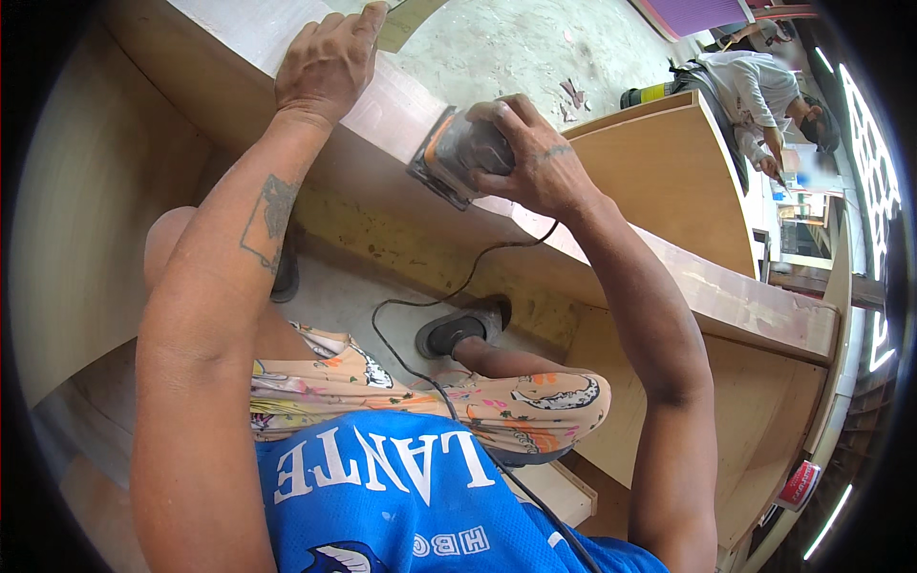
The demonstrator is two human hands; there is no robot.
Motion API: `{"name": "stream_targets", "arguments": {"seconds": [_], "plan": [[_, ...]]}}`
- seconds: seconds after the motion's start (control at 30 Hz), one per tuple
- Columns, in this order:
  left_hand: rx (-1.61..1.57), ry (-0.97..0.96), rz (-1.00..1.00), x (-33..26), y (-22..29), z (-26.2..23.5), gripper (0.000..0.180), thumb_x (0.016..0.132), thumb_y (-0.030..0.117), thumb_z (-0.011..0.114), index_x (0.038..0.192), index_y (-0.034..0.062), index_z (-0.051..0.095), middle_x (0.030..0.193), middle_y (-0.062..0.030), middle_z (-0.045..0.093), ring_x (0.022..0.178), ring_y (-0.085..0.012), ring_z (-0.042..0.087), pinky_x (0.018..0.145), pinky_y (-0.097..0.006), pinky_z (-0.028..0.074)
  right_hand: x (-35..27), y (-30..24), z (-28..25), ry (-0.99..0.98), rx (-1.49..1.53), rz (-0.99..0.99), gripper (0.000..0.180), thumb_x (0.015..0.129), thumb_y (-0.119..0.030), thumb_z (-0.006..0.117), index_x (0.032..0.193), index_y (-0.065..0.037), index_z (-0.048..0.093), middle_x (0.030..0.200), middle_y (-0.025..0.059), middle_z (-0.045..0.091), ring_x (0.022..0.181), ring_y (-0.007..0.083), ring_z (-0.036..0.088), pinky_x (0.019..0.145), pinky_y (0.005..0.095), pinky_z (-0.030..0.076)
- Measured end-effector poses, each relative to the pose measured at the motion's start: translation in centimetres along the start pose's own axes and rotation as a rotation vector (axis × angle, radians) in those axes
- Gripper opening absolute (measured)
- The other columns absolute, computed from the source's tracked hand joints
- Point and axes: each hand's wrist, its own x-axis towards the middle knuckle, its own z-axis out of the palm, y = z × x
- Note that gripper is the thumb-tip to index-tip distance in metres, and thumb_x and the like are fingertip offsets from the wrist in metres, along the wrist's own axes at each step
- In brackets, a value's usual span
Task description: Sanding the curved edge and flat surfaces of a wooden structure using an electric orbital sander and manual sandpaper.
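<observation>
A corded electric sander, dark with an orange band, sits against the pale upper face of a long wooden board. My right hand is wrapped round its body from the right. The black cord hangs from the sander, loops over my legs and runs across my blue shirt. Farther up and left, my left hand lies on the same board, its fingers stretched toward the far edge with nothing held. The sander's pad is mostly hidden beneath it.
Wooden panels stand at the left, and a curved panel rises beyond the board. My foot in a dark shoe is below the board. A co-worker in a light shirt bends over something at the far right. Scraps lie on the floor.
</observation>
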Motion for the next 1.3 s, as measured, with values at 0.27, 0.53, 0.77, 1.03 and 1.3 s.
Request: {"name": "stream_targets", "arguments": {"seconds": [0.27,0.53,0.77,1.03,1.3], "plan": [[0.037,-0.035,0.002,0.0,-0.1,-0.3,0.023,0.095,0.017,0.062,0.118,0.0168,0.061,0.080,-0.0024,0.067,0.071,-0.0236,0.064,0.067,-0.035,0.053,1.1,-0.1,-3.5,-0.232,-0.204,-0.039,0.058,0.073,-0.020,0.077,0.127,-0.019,0.058,0.120,0.0099,0.057,0.111,0.0334,0.062,0.093,0.0437,0.054],[0.023,-0.023,-0.007,-0.1,0.3,-0.2,0.026,0.091,0.014,0.064,0.116,0.0162,0.060,0.081,-0.0014,0.067,0.076,-0.0203,0.065,0.069,-0.034,0.052,1.1,-2.0,-6.0,-0.605,-0.415,0.098,0.059,0.068,-0.019,0.074,0.125,-0.021,0.061,0.116,0.0074,0.062,0.108,0.0296,0.065,0.088,0.0423,0.055],[0.027,-0.054,-0.007,-0.3,0.7,-0.3,0.030,0.090,0.014,0.063,0.119,0.0175,0.058,0.080,-0.0005,0.066,0.078,-0.0189,0.066,0.070,-0.034,0.052,2.9,-2.9,-5.2,-0.637,-0.454,0.117,0.058,0.067,-0.020,0.076,0.124,-0.022,0.062,0.114,0.0074,0.063,0.105,0.0292,0.066,0.087,0.0417,0.056],[0.010,-0.044,-0.014,-0.5,1.4,-0.3,0.032,0.090,0.013,0.063,0.121,0.0177,0.058,0.080,-0.0004,0.065,0.078,-0.0182,0.065,0.071,-0.033,0.052,2.0,-3.5,-4.8,-0.653,-0.502,0.133,0.054,0.071,-0.022,0.076,0.123,-0.022,0.061,0.115,0.0083,0.061,0.106,0.0319,0.066,0.086,0.0443,0.056],[0.050,-0.055,0.021,-0.4,1.6,-0.3,0.028,0.091,0.013,0.063,0.118,0.0158,0.058,0.081,-0.0001,0.067,0.078,-0.0181,0.065,0.069,-0.033,0.051,-1.1,-3.2,-4.0,-0.432,-0.306,0.000,0.057,0.073,-0.022,0.077,0.127,-0.022,0.058,0.119,0.0089,0.057,0.111,0.0321,0.062,0.091,0.0434,0.053]]}}
